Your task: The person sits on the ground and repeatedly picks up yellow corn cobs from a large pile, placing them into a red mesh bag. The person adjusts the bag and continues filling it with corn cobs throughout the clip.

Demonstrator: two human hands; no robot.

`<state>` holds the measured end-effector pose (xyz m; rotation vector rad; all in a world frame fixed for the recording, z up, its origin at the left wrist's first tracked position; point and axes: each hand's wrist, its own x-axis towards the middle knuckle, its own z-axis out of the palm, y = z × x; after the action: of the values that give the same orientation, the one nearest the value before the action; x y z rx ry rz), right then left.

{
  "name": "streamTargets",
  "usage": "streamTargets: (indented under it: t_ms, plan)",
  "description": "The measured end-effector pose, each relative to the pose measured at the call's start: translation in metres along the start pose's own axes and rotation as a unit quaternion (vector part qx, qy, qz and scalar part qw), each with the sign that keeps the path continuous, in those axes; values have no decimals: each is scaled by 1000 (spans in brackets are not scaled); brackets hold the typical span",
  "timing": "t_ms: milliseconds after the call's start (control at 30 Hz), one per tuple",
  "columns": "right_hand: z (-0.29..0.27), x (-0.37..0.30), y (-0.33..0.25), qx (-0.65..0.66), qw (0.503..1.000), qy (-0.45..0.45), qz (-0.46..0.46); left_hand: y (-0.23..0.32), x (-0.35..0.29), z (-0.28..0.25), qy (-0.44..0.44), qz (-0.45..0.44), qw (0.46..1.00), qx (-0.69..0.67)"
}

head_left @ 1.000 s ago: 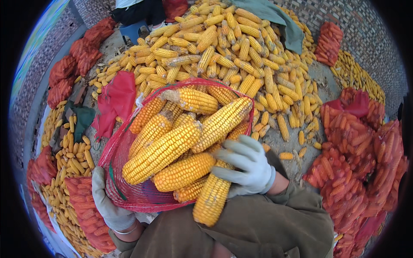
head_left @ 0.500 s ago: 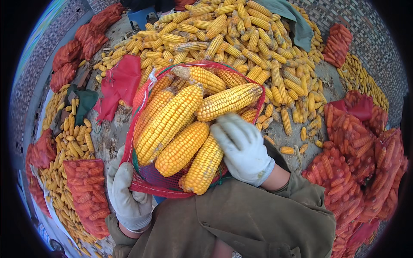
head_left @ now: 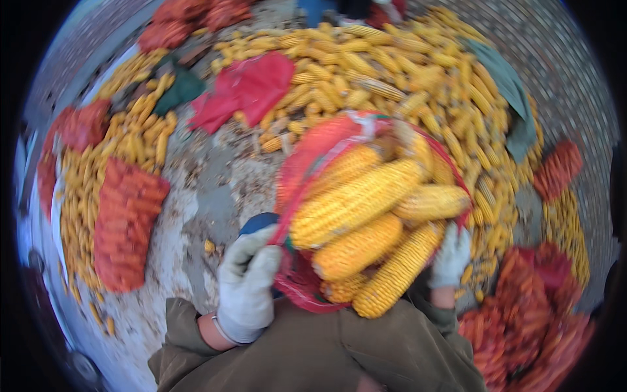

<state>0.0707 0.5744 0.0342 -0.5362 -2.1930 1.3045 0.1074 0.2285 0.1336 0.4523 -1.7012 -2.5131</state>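
A red mesh bag (head_left: 304,160), full of yellow corn cobs (head_left: 358,204), stands open in front of me, with several cobs jutting above its red rim. My left hand (head_left: 247,282), in a white glove, is closed on the bag's near left edge. At the right side of the bag, my gloved right hand (head_left: 449,256) grips the rim; its fingers are partly behind the bag and blurred. A piece of something blue (head_left: 258,223) shows just beyond my left hand.
A large heap of loose corn cobs (head_left: 366,62) spreads beyond the bag. Filled red mesh bags stand at left (head_left: 129,225) and right (head_left: 529,300). A red empty-looking bag (head_left: 251,85) and a green cloth (head_left: 179,88) lie on the ground. Another green cloth (head_left: 506,91) drapes the heap.
My right hand has left the cobs on top and gone to the bag's right rim. My view has turned, and the bag now sits further right and tilted.
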Motion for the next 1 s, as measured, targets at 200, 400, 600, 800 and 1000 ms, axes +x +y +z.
streamTargets:
  t_ms: [200, 400, 600, 800, 1000]
  plan:
    - [-6, 10, -11, 149, 988, 12, 44, -25, 0, 8, -63, -18, 995, -73]
    - [-34, 38, -54, -281, 889, -29, -361, -19, 22, 19, -135, -165, 964, -161]
    - [-15, 40, -111, 236, 971, -20, -22, 78, 32, 5, -121, -139, 910, -371]
    - [-43, -38, -150, -53, 916, 56, -394, 95, -4, -37, -36, -77, 919, -384]
    - [-8, -36, -174, -168, 849, 73, -495, 73, 14, -89, -84, -28, 925, -370]
